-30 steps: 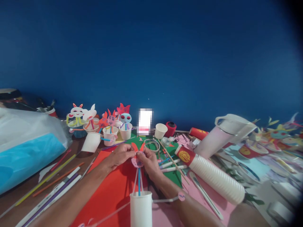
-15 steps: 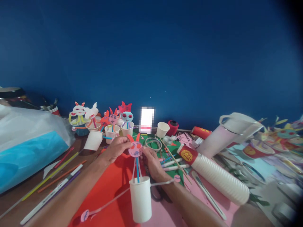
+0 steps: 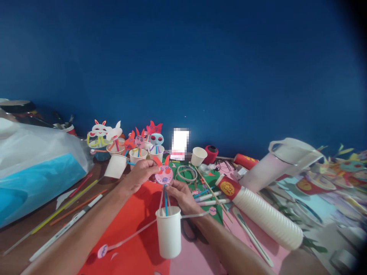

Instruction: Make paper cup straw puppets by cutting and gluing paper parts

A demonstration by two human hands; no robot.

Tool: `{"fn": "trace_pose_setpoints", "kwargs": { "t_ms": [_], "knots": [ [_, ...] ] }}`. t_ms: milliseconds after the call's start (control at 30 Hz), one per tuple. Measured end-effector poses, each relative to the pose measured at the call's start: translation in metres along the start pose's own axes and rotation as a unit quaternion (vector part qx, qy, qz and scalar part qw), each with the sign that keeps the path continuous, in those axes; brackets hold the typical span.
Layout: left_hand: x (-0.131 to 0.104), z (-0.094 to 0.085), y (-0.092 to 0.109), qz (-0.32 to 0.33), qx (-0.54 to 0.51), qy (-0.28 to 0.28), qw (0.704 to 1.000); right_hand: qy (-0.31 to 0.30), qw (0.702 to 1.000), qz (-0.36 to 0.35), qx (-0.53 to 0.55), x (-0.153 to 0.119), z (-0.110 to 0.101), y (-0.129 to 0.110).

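Observation:
A round pink paper face (image 3: 163, 175) with orange ears, orange eyes and a drawn mouth tops a blue straw (image 3: 166, 202). That straw and pale strips rise from an upright white paper cup (image 3: 169, 236). Thin arms stick out from the cup's sides, ending in small pink discs, one of them the left disc (image 3: 102, 251). My left hand (image 3: 142, 174) pinches the face's left edge by the ear. My right hand (image 3: 182, 195) has its fingers closed at the face's lower right, beside the straw top; their exact contact is partly hidden.
Several finished cup puppets (image 3: 138, 152) stand at the back left, near a tipped white cup (image 3: 115, 166). On the right lie a long stack of paper cups (image 3: 263, 214) and a tilted pitcher (image 3: 266, 164). Scissors (image 3: 190, 231) rest under my right forearm. Markers (image 3: 65, 225) lie at left.
My right fingers have shifted from the face's right edge down toward the straw top. The cup and face appear slightly higher in view, and the camera has turned a little.

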State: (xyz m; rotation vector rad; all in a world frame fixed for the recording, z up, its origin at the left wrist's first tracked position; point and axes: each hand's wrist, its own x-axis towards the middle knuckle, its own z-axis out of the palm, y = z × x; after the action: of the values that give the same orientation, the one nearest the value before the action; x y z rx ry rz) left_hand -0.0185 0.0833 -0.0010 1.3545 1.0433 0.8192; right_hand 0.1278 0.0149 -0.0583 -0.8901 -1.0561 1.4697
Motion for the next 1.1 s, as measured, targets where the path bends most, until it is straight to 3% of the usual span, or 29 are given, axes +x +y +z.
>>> {"fn": "trace_pose_setpoints", "kwargs": {
  "t_ms": [1100],
  "knots": [
    [0.0034,-0.0005,-0.0048,-0.025,-0.071,-0.035,0.997,0.014,0.999,-0.018,0.023,0.0021,0.001,-0.0004]
  ]
}}
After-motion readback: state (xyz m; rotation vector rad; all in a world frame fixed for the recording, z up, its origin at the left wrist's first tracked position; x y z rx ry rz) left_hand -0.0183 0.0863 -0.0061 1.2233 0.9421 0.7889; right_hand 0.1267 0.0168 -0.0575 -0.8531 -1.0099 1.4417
